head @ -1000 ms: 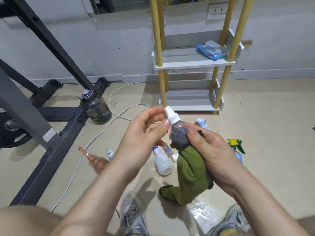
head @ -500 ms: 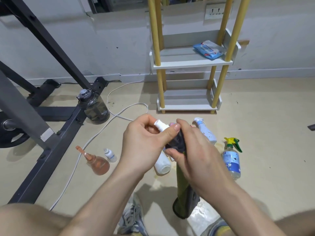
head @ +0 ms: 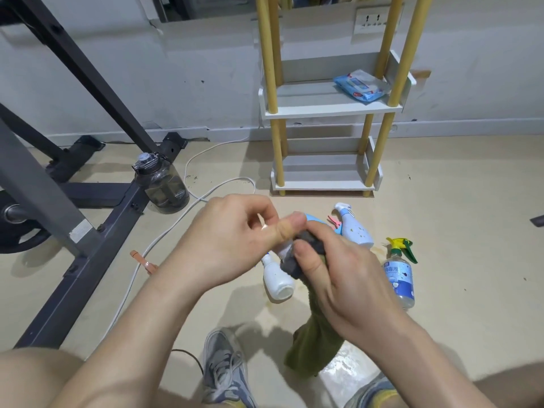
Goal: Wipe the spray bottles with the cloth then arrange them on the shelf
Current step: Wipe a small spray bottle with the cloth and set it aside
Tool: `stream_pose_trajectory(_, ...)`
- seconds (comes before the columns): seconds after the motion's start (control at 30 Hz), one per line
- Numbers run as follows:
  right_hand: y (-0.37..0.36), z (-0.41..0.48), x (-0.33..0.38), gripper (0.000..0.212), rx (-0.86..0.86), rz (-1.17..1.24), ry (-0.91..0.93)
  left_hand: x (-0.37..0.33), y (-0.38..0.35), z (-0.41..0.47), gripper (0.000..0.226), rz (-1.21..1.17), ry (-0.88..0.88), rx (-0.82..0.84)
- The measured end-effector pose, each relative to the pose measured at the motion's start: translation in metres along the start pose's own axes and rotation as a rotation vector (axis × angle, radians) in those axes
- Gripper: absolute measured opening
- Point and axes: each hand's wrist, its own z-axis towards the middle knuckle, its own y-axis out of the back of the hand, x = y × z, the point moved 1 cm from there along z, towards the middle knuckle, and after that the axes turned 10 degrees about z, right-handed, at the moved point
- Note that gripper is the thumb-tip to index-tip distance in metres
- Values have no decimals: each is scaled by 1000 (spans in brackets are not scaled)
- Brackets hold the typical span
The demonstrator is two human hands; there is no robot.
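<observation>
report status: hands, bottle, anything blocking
Left hand pinches small spray bottle. Right hand holds green cloth round it. Shelf ahead, wipes pack on upper tier.

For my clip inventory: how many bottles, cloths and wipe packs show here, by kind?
Floor bottles: 3 (white, blue-white, green-trigger)
Held bottle, mostly covered: 1
Orange nozzle, rest hidden: 1
Water jug: 1
Cloth: 1
Wipes pack: 1
Total: 8 plainly seen
</observation>
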Motion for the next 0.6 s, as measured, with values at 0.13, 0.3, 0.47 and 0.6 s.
stream_pose_trajectory(0.13, -2, -3, 0, 39, -30, -105, 33, -3, 2, 0, 32, -95, 76, 101)
stream_pose_trajectory(0.3, 1, 1, -6, 39, -20, -16, 6, 2, 0, -1, 18, -356, -29, 69)
stream_pose_trajectory(0.47, -4, 0, -11, 34, -35, 343, -102, 5, 3, -3, 21, -527, -72, 193)
stream_pose_trajectory(0.6, -8, -4, -7, 36, -43, 11, 32, -2, 2, -3, 46, -79, 11, 206)
